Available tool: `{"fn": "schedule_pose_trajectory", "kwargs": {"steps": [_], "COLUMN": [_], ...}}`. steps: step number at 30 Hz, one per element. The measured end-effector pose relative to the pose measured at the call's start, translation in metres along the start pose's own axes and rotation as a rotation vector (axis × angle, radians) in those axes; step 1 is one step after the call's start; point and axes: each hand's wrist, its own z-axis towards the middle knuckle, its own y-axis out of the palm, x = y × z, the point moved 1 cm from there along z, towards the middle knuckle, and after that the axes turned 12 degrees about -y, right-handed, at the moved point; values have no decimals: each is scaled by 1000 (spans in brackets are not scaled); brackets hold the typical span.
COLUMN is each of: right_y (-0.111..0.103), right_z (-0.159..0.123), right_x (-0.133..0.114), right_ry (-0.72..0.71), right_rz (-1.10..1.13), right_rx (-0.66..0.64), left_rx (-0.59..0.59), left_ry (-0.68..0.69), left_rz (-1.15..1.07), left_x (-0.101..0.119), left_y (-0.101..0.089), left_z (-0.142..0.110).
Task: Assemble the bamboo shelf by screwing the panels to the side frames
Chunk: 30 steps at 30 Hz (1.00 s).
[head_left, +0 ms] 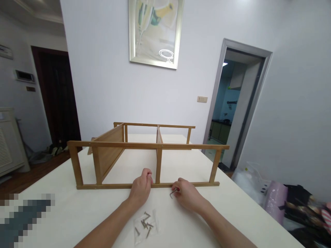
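A wooden shelf frame (191, 146) lies on its side on the white table (103, 210), with flat panels set between its two ladder-like sides. My left hand (141, 187) is closed by the near bottom rail, just left of the middle post; its curled fingers hide whatever they may hold. Pinched in my right hand (187, 194) is a bent metal hex key (172, 193), its short end sticking out to the left. That hand is at the same rail, right of the middle post. Between my forearms, several screws (145, 224) lie on a clear plastic bag (137, 237).
Behind the table is a white wall with a framed picture (131, 31). A grey-framed doorway (224, 79) opens at the right. Bags and a pink wrapped roll (276, 201) sit low beside the table's right edge. A pixelated dark patch (23, 218) covers the lower left.
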Motion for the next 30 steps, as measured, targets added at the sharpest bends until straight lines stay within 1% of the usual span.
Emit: {"fn": "schedule_pose_trajectory", "kwargs": {"steps": [4,7,9,10,12,14,16,18,20,22,25,27,30], "right_y": [2,4,7,8,9,8,2,-11,-28,-46,-67,-75,-78], "right_z": [-1,-3,-4,-3,-1,2,7,11,15,20,32,41,56], "right_x": [3,0,-2,-2,-2,-4,-10,-22,-39,-57,-78,-87,-92], "right_ry": [-18,-50,-75,-85,-98,-113,-150,-202,-240,-233,-204,-213,-259], "right_rz": [4,-41,-60,-49,30,153,257,316,363,424,484,466,438], "right_rx": [-40,-63,-51,-24,71,212,352,457,522,583,688,782,928], "left_rx": [3,3,-3,-6,-15,-11,7,36,63,80,66,52,48], "left_ry": [-8,2,7,7,7,10,24,47,73,91,113,128,179], "left_rz": [-33,-50,-47,-43,-28,5,53,96,118,121,96,77,99], "left_x": [2,3,3,3,3,3,3,3,3,3,3,3,3], "left_y": [0,1,1,2,2,3,5,6,7,7,7,7,5], "left_z": [0,0,-1,-1,-1,-1,-1,-1,-2,-2,-2,-3,-4]}}
